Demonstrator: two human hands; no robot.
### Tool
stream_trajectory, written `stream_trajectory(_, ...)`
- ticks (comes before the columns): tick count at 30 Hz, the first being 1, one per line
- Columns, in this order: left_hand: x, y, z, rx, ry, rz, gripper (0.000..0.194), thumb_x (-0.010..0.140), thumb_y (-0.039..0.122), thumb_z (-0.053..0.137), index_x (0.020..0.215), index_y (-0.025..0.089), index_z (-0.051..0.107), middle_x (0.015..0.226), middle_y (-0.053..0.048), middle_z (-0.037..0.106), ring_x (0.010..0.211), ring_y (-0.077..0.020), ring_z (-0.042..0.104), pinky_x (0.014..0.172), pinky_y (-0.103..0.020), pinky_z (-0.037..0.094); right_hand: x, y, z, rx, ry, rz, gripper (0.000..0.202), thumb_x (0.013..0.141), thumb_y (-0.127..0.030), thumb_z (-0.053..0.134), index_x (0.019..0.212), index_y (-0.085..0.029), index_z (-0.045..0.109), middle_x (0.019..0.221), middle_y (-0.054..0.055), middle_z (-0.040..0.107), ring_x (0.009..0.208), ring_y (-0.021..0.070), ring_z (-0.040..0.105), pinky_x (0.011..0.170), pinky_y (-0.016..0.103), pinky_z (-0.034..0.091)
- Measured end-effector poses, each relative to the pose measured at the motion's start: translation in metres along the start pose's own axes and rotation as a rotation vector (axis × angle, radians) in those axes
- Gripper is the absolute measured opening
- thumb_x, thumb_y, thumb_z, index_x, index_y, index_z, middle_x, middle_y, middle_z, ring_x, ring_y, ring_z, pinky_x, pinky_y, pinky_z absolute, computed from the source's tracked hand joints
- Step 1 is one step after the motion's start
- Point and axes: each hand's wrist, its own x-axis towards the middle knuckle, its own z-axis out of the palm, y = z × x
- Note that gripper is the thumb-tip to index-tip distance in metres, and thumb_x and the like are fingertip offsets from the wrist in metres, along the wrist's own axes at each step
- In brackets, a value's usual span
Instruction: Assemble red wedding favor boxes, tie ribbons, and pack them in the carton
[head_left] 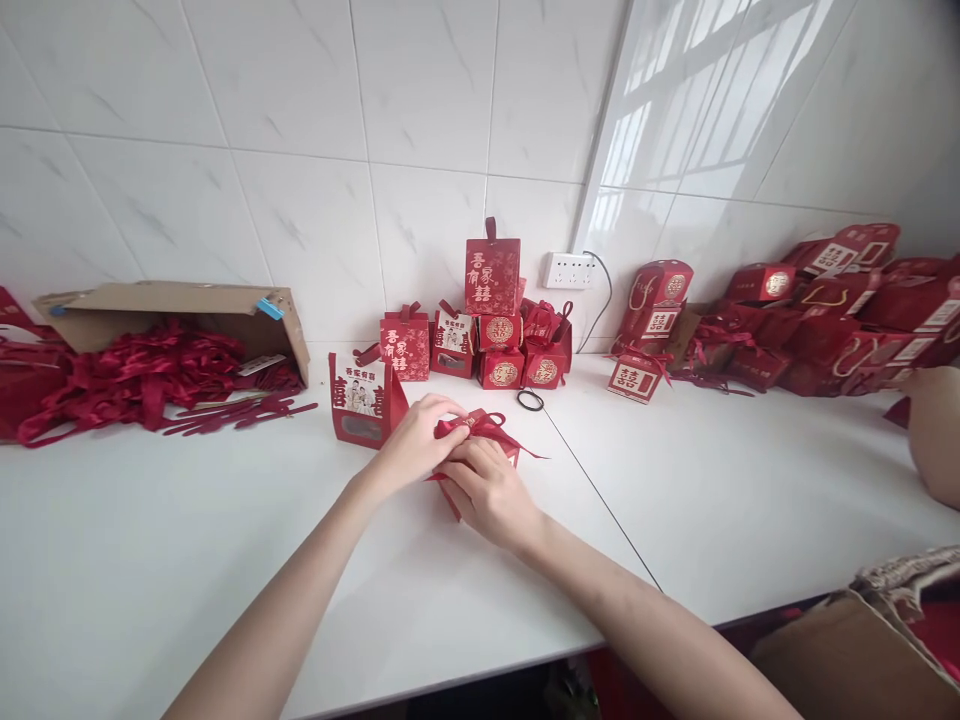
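Observation:
Both my hands are at a small red gift box (513, 455) on the white table, with a dark red ribbon (491, 428) tied in a bow over its top. My left hand (420, 437) reaches in from the left, its thumb and fingers closed on the ribbon. From the right my right hand (491, 495) comes in, fingers bent and pressed together at the knot; its fingertips are partly hidden. Just left of them stands a red box with a printed couple (361, 395) and a small clear window, upright and untouched.
Red boxes (501, 330) stand grouped by the tiled wall, near a power strip (574, 270). A cardboard box (172, 298) spills red ribbons (165, 375) at left. More red boxes (847, 310) pile up at right. A black ring (530, 401) lies mid-table. Another person's arm (936, 435) shows at right.

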Motion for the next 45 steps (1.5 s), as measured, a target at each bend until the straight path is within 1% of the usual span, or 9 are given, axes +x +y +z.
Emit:
stream_trajectory(7,-0.003,0.003,0.015,-0.045,-0.051,-0.118,0.008,0.074,0.027,0.059,0.072,0.022,0.065,0.102,-0.005,0.063,0.095,-0.0237,0.061,0.088,-0.036,0.046,-0.003,0.0,-0.009,0.008,0.121,-0.061,0.018,0.089,-0.013,0.051,0.087,-0.019,0.068,0.074,0.004,0.056,0.073,0.0153,0.048,0.071,0.032,0.04)
stream_trajectory(18,-0.004,-0.002,0.023,-0.124,0.005,-0.169,0.009,0.067,0.03,0.065,0.064,0.021,0.065,0.102,-0.005,0.064,0.094,-0.0249,0.061,0.084,-0.035,0.049,-0.003,0.001,-0.019,0.199,0.03,-0.131,0.021,0.089,-0.026,0.049,0.098,-0.022,0.068,0.081,0.005,0.056,0.078,0.0173,0.053,0.083,0.041,0.039)
stream_trajectory(20,-0.006,-0.004,0.023,-0.153,0.011,-0.136,0.009,0.067,0.03,0.066,0.066,0.021,0.065,0.1,-0.006,0.063,0.096,-0.0248,0.061,0.089,-0.036,0.047,0.001,0.012,-0.031,0.27,0.099,-0.01,0.026,0.088,-0.033,0.046,0.093,-0.021,0.068,0.083,0.007,0.056,0.08,0.0192,0.054,0.079,0.04,0.042)
stream_trajectory(23,-0.008,-0.005,0.02,-0.186,0.001,-0.102,0.012,0.07,0.033,0.066,0.072,0.022,0.066,0.103,-0.006,0.063,0.102,-0.0247,0.059,0.096,-0.038,0.043,0.006,0.04,-0.05,0.306,0.124,0.502,0.037,0.09,-0.042,0.039,0.074,-0.019,0.063,0.079,0.007,0.057,0.076,0.019,0.054,0.071,0.035,0.043)
stream_trajectory(27,-0.008,-0.006,0.013,-0.218,-0.159,-0.085,0.016,0.071,0.037,0.065,0.073,0.022,0.067,0.109,-0.006,0.062,0.106,-0.025,0.058,0.096,-0.037,0.044,0.007,0.068,-0.055,0.606,-0.289,1.049,0.06,0.082,-0.069,0.034,0.061,-0.018,0.055,0.059,0.004,0.052,0.057,0.0156,0.049,0.056,0.029,0.04)
stream_trajectory(30,-0.009,-0.007,0.01,-0.161,-0.16,-0.038,0.021,0.072,0.04,0.065,0.082,0.022,0.066,0.116,-0.006,0.059,0.11,-0.0247,0.056,0.097,-0.037,0.042,0.009,0.062,-0.049,0.673,-0.347,1.057,0.063,0.078,-0.076,0.032,0.051,-0.019,0.039,0.049,-0.003,0.036,0.048,0.0106,0.034,0.049,0.025,0.029)
stream_trajectory(36,-0.02,-0.002,0.015,0.212,0.222,-0.059,0.028,0.075,0.046,0.058,0.084,0.021,0.054,0.093,-0.008,0.058,0.096,-0.0268,0.054,0.087,-0.039,0.042,0.023,0.04,-0.048,0.44,-0.186,1.06,0.058,0.079,-0.071,0.036,0.05,-0.021,0.028,0.049,-0.003,0.03,0.049,0.0097,0.026,0.049,0.026,0.023)
stream_trajectory(40,-0.023,0.005,0.015,0.2,0.1,-0.227,0.029,0.08,0.046,0.05,0.065,0.022,0.043,0.067,0.0,0.052,0.061,-0.0182,0.051,0.059,-0.03,0.038,0.031,0.039,-0.05,0.4,-0.264,1.076,0.057,0.08,-0.065,0.04,0.047,-0.02,0.031,0.047,-0.002,0.033,0.048,0.0099,0.03,0.049,0.027,0.026)
stream_trajectory(45,-0.023,0.005,0.017,0.063,0.093,-0.29,0.027,0.08,0.044,0.051,0.065,0.021,0.046,0.064,0.001,0.055,0.058,-0.0168,0.052,0.055,-0.027,0.035,0.027,0.04,-0.048,0.443,-0.262,1.078,0.041,0.077,-0.045,0.047,0.05,-0.021,0.028,0.049,-0.004,0.032,0.047,0.0089,0.027,0.046,0.026,0.021)
